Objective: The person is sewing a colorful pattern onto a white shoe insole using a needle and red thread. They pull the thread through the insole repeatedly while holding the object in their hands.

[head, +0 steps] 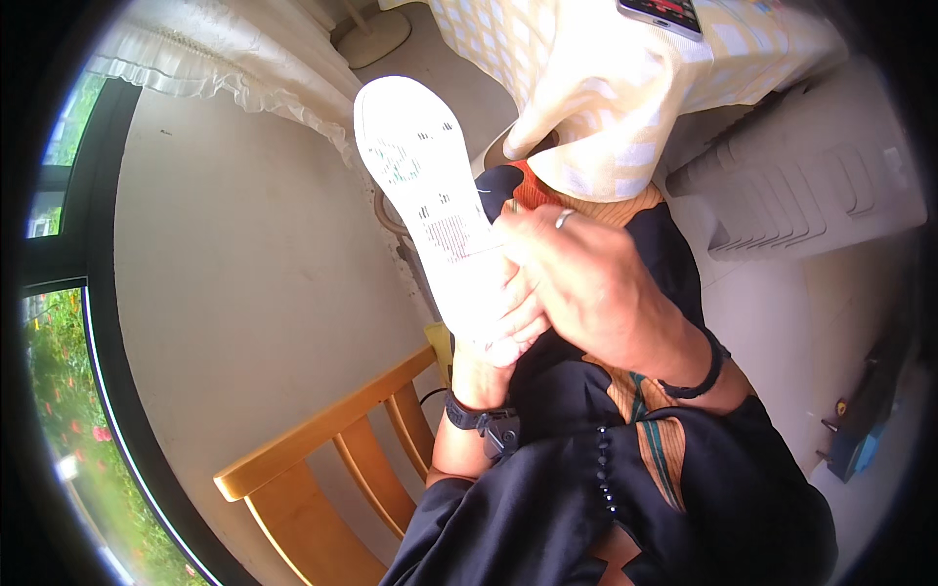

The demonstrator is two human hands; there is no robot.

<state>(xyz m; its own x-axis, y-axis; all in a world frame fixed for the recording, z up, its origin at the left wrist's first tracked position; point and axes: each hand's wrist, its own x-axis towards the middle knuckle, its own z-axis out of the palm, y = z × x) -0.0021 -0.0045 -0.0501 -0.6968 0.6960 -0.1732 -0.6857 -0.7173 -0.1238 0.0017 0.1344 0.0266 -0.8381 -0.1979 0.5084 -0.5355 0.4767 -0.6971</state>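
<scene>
A white shoe insole (414,139) stands tilted up before me, sole face towards the camera. It bears small dark marks, a green stitched patch near the toe and a block of dark reddish stitch rows at the middle. My left hand (509,326) grips its heel half, fingers wrapped round the right edge; glare washes out the lower part. My right hand (586,282), with a ring on one finger, is pinched together at the insole's right edge beside the stitch block. A thin dark line runs from that block towards these fingers, whose tips are hidden from me.
A checked tablecloth (608,95) drapes over a table at the top, with a phone (663,16) on it. Grey plastic stools (813,168) stand at right. A wooden chair back (344,417) is at lower left, near a wall and window (80,351). Dark clothing covers my lap.
</scene>
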